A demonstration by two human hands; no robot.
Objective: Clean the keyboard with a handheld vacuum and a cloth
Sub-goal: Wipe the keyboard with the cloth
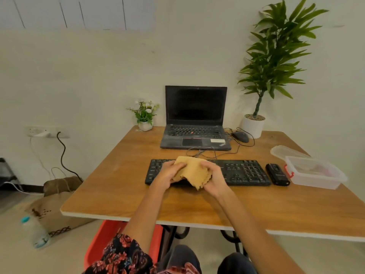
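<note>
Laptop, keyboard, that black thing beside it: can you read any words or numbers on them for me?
No text reads clearly here.
Laptop: a slanted logo and a white sticker on the palm rest, both too blurred to read.
Keyboard: key letters too small to read.
Handheld vacuum: faint lettering on its body, too blurred to read.
Cloth, clear box: no text shows.

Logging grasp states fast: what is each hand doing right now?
Left hand: closed on the left side of the tan cloth, above the keyboard.
Right hand: closed on the cloth's right side.
</note>
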